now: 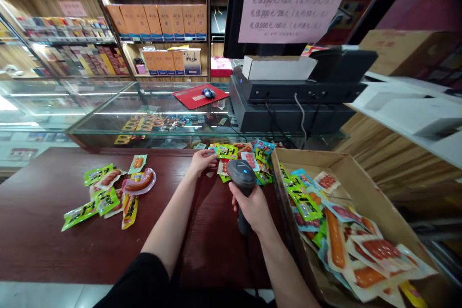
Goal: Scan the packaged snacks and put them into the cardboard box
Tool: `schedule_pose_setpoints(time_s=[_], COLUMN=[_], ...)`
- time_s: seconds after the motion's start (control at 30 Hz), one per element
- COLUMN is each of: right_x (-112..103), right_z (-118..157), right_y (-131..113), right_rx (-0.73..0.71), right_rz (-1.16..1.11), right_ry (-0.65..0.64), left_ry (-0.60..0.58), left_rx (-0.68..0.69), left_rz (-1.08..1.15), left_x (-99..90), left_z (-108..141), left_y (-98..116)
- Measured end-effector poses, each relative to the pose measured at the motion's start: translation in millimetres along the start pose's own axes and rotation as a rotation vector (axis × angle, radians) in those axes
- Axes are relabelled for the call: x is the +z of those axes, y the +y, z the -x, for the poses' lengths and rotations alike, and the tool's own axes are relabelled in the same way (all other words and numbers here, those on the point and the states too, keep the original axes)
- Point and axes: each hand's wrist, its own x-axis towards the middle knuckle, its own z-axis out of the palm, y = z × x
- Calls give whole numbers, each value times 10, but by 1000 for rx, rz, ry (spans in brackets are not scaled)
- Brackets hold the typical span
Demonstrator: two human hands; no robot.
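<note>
In my right hand (pixel 254 207) is a dark handheld barcode scanner (pixel 242 178), its handle gripped and a blue light showing on its head. My left hand (pixel 204 161) reaches to the far edge of the counter and pinches the end of a green snack packet (pixel 227 151). Under and beside that packet lies a pile of small packaged snacks, among them a sausage packet (pixel 250 160) and a blue packet (pixel 264 146). The scanner's head is close to the pile and partly covers it.
On the left of the red-brown counter (pixel 43 250) lies another group of packets, including a curved sausage (pixel 140 183). A cardboard box (pixel 361 166) of packaged sausages stands at right. Behind are a glass display case (pixel 104 122), a red mouse pad (pixel 191 98) and a monitor (pixel 234 19).
</note>
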Motion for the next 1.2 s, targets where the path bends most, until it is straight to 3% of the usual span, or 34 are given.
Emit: schedule_pose_setpoints(time_s=[0.13,0.33,0.5,0.73,0.83,0.93,1.07,1.2], right_x=[10,-6,-37,-23,-8,11,48,48], right_z=[-92,-135,-65,136,194,225,266,323], right_y=[56,91,39,34,69,126,209,267], right_rx=[16,16,5,-49,-76,-77,-60,-51], right_rz=[6,20,26,13,22,45,53,56], right_ry=[15,23,49,19,-5,-43,-126,-168], left_ry=[71,134,41,113,160,207,69,-106], left_rx=[10,162,100,141,128,59,-25,106], left_rz=[-182,-480,-251,143,150,-13,-168,-228], left_x=[64,93,114,-150,-306,-424,-530,-602], left_z=[-114,-183,-41,332,477,617,821,1002], left_y=[-51,-91,-87,15,11,-47,-105,-40])
